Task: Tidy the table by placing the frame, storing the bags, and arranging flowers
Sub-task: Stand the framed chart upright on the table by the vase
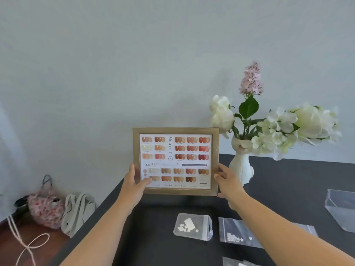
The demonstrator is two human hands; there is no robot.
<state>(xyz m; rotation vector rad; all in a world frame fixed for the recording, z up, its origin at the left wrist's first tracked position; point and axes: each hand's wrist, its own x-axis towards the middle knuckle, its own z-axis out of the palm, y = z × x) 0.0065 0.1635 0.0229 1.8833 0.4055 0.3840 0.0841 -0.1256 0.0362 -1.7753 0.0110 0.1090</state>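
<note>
Frame (175,161) in both hands, you hold it upright and facing you above the far edge of the dark table (288,189), just left of the rabbit-shaped vase (241,167). Your left hand (132,181) clasps its lower left side, thumb lying across the glass; your right hand (228,181) grips the lower right edge, fingers curled behind. Whether its bottom rail touches the tabletop cannot be told from here.

By the look of things, the tidying has barely begun. The frame is not yet set down, and the bags lie loose on the table nearer to you than the vase: a soft mesh pouch (193,226) holding small white pieces and a card, and beside it a clear zip bag (240,234) with more white bits. Corners of further plastic bags (233,263) show at the bottom edge. A clear box (341,210), rigid and sharp-cornered, stands to the right of the vase, a likely home for them. The flowers (278,131) lean unevenly, white blooms sagging right of the vase and a lilac spike (251,79) standing tall above it.

The frame is brushed, wood-grained and pale gold, with a glossy chart of nail colours under glass. The vase is matte white ceramic, narrow-necked. The table is flat, matte charcoal. Far left of the vase, below table level, sit a floral drawstring bag (46,208) and a canvas tote (76,212).
</note>
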